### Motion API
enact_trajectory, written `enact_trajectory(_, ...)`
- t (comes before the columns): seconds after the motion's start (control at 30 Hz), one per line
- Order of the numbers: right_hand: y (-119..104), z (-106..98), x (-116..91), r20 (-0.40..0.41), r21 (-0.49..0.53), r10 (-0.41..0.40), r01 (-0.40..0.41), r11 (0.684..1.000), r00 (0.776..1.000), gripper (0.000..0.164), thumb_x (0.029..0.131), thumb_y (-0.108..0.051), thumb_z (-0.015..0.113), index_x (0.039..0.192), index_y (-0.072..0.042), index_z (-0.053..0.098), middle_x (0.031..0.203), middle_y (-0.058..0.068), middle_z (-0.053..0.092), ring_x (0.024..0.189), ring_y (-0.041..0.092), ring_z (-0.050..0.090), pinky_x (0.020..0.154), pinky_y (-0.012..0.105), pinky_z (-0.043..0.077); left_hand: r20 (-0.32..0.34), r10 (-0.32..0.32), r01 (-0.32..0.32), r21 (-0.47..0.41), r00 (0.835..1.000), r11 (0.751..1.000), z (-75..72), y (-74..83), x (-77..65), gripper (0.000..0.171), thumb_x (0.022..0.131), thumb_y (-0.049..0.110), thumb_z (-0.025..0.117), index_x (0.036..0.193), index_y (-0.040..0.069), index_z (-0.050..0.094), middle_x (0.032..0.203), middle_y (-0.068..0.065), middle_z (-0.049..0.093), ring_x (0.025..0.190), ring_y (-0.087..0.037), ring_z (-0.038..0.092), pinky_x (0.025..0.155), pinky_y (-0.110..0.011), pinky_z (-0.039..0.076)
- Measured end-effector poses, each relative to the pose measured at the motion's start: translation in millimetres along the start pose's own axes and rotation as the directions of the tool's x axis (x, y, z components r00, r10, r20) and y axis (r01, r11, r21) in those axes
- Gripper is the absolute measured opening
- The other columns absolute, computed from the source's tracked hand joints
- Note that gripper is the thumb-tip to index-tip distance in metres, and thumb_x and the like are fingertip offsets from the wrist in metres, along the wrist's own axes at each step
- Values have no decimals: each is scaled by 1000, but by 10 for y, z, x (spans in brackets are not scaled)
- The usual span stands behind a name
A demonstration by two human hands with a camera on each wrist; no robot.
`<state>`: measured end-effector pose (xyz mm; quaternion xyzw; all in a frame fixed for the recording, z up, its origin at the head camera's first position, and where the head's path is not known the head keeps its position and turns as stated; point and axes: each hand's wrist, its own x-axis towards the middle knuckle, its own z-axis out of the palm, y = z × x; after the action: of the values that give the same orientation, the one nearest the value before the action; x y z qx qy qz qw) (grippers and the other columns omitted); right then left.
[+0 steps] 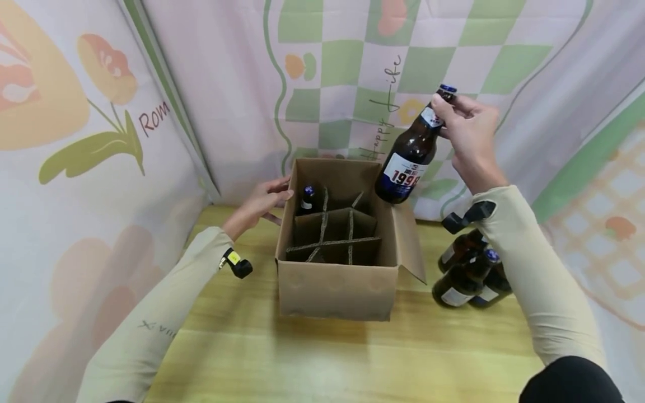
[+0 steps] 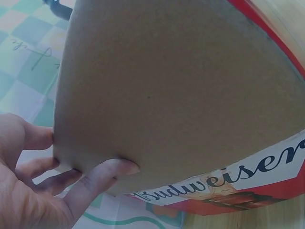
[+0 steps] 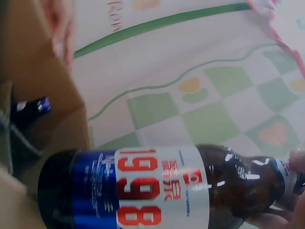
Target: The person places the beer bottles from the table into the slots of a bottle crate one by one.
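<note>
My right hand [image 1: 473, 131] holds a brown glass beer bottle [image 1: 409, 159] by the neck, up above the right rim of an open cardboard box [image 1: 337, 288]. The bottle leans with its base toward the box; its white and blue label reads 1998 in the right wrist view. At the box's far left edge, my left hand [image 1: 259, 204] grips the cardboard; the left wrist view shows the fingers [image 2: 116, 168] about a brown flap [image 2: 157, 95]. Inside, cardboard dividers [image 1: 335, 243] form compartments, and a blue-capped bottle [image 1: 308, 198] stands in the back left one.
Several more brown bottles [image 1: 458, 285] stand together on the wooden table [image 1: 242, 347], right of the box and partly behind my right forearm. A side flap [image 1: 410, 243] sticks out on the box's right. Printed curtains [image 1: 227, 84] hang close behind and at both sides.
</note>
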<state>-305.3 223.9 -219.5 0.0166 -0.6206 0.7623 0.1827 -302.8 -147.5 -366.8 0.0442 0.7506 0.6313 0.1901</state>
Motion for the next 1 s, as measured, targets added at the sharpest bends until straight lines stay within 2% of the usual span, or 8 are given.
enact_trajectory(0.17,59,176,21,47,-63,-48,51,997,998,39,87,-13,87,121,2,75,96,2,81,83,13,73,70,19,64,-16,10,-10,11,1000,1000,-72,-29,-27,66,109,19,57,167,23,27,167,-18,36,136,-43,55,64,-33,67)
enact_trajectory(0.33,147,312,46,52,-56,-26,29,998,998,43,88,-14,87,124,4,73,94,2,80,83,14,74,71,20,64,-16,-5,6,7,1000,1000,-138,-84,-69,66,109,18,56,167,23,27,167,-17,37,136,-43,55,65,-34,67)
enact_trajectory(0.7,269,569,93,93,-48,-61,65,997,994,40,89,-13,85,123,5,74,94,3,80,85,14,75,74,20,64,-31,-19,19,-15,999,1000,-219,-116,-80,66,108,20,57,167,23,28,167,-15,37,135,-41,57,66,-35,67)
enact_trajectory(0.83,384,640,98,100,-72,-55,63,995,993,35,90,-12,84,119,4,75,91,1,80,81,13,74,71,20,64,-31,-17,17,-18,999,1000,-215,-109,-76,66,108,20,58,167,24,29,165,-15,40,134,-41,56,66,-34,67)
enact_trajectory(1.0,630,707,79,111,-158,-27,44,986,993,32,93,-13,81,119,5,74,82,-7,78,73,7,71,66,16,61,-21,-16,16,-20,1000,1000,-180,-129,-76,67,107,19,59,167,23,29,165,-17,41,135,-44,55,66,-36,67)
